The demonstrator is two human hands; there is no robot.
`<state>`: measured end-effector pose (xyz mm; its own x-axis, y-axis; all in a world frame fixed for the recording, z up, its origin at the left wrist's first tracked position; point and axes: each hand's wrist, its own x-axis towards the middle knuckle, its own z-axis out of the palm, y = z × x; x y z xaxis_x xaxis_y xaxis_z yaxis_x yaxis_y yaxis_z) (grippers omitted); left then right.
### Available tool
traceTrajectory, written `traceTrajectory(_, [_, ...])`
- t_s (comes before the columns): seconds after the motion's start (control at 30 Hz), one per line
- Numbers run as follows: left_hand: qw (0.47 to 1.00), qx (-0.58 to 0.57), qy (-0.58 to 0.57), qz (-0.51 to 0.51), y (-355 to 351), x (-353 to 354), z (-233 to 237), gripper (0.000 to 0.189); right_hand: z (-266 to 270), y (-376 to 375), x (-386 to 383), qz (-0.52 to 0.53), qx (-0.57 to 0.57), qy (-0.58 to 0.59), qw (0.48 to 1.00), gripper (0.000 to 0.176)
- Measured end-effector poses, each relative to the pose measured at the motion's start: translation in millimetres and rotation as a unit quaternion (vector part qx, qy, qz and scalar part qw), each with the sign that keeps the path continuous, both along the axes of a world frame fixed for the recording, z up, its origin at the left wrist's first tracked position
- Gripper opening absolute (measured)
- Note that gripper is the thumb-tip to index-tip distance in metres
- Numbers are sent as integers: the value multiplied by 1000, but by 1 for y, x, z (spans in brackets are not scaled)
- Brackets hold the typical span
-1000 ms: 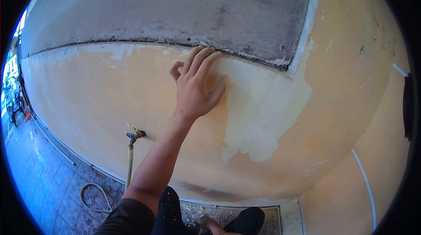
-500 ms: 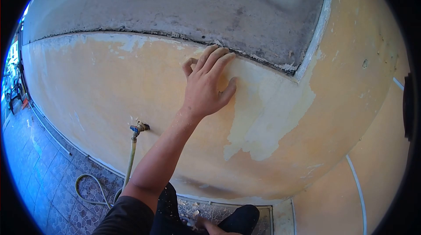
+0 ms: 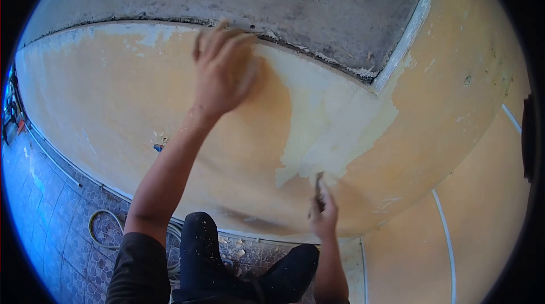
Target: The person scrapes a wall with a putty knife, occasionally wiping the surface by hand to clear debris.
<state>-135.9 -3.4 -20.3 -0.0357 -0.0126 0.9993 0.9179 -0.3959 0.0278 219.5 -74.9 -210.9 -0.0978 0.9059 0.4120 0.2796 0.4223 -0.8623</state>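
My left hand [image 3: 222, 74] is raised at the upper edge of the yellow wall [image 3: 187, 82], blurred by motion, its fingers bent and apart at the ledge below the grey panel [image 3: 295, 3]. Nothing shows in it. Lower down, my right hand [image 3: 326, 213] is closed round a small scraper [image 3: 318, 186], seen nearly edge-on and partly hidden by the fingers. The scraper's tip overlaps the lower end of a pale patch [image 3: 318, 133] where the yellow paint is gone.
A blue-handled tap [image 3: 159, 147] sticks out of the wall behind my left forearm. A hose [image 3: 97, 227] lies coiled on the patterned tile floor [image 3: 74, 253]. Paint flakes [image 3: 239, 252] are scattered between my knees. A white strip [image 3: 445, 247] runs along the side wall.
My left hand has moved left along the ledge. My right hand has risen from between my knees to the wall, with the scraper in it. The view has shifted slightly.
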Motion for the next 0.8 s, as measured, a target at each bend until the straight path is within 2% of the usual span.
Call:
traceTrajectory(0.13, [998,54,-25,17,11,-28,-8,42,55,11,2,3,71,68,995,52])
traceTrajectory(0.2, [998,54,-6,29,6,-27,-6,42,66,17,0,61,97,121,986,53])
traceTrajectory(0.37, [997,56,-13,50,8,-27,-6,42,97,14,-45,-11,124,124,985,51])
traceTrajectory(0.43, [997,55,-14,53,8,-27,-7,42,98,22,-50,-1,110,124,986,28])
traceTrajectory(0.47, [997,56,-15,57,8,-27,-7,42,102,24,-51,-3,107,125,986,28])
traceTrajectory(0.53, [997,54,-14,59,9,-27,-7,42,112,27,-50,51,36,83,995,11])
traceTrajectory(0.67, [996,55,-14,69,11,-29,-8,42,121,43,-54,50,42,64,996,19])
traceTrajectory(0.73, [996,51,-15,68,11,-28,-9,42,137,41,-53,14,72,-55,996,22])
traceTrajectory(0.77, [996,52,-18,71,11,-27,-9,42,147,40,-52,8,68,-54,996,22])
traceTrajectory(0.8, [996,53,-22,73,12,-27,-9,42,160,40,-51,-15,119,-139,983,22])
